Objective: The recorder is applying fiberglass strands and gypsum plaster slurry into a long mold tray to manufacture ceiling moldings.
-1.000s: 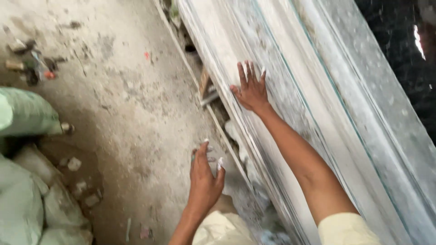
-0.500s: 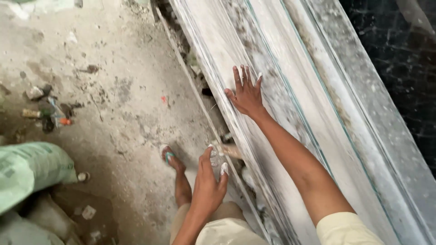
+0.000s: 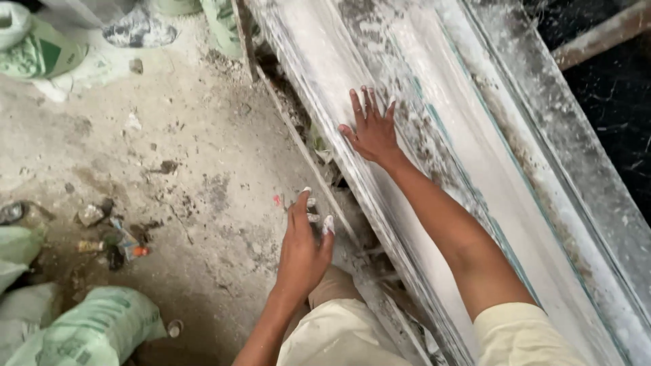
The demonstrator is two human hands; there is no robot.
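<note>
A long white plaster moulding with grooved profile lies diagonally across the right side, dusted with powder. My right hand rests flat on its upper face, fingers spread, arm stretched out. My left hand hovers lower down beside the moulding's near edge, fingers apart and tipped with white plaster, holding nothing. My knee in cream trousers shows below it.
Dusty concrete floor on the left, littered with small debris. Green sacks lie at the lower left and upper left. A dark gap with wooden strips runs under the moulding's edge. Black surface at far right.
The view has shifted down and back, the sacks moving toward the lower left. My right hand stays on the moulding; my left hand remains lifted beside its edge, and my foot has dropped out of sight.
</note>
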